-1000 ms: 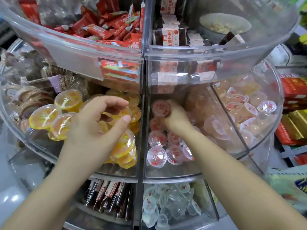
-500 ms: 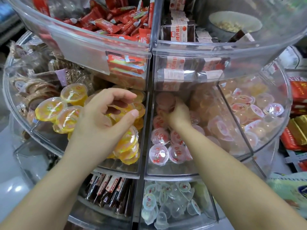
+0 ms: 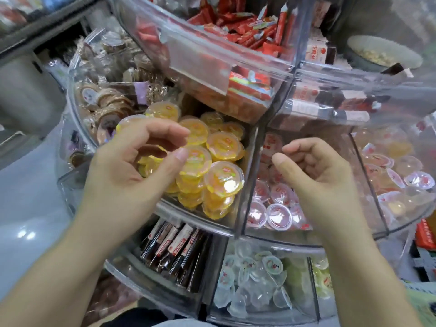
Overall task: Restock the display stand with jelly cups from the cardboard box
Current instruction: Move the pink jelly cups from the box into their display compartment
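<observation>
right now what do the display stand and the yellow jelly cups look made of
Display stand: looks like clear rigid plastic, probably acrylic; goods show through its glossy walls. Yellow jelly cups: seemingly thin clear plastic with shiny printed film lids that catch glare.

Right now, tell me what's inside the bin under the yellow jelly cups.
Dark stick-shaped packets with red-and-white labels stand packed side by side, leaning. The yellow jelly cups bin above and the left hand cover the back, so the depth is hidden.

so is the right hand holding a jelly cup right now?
No. The right hand hovers with fingers loosely curled and nothing in it, above the red-lidded jelly cups.
</observation>
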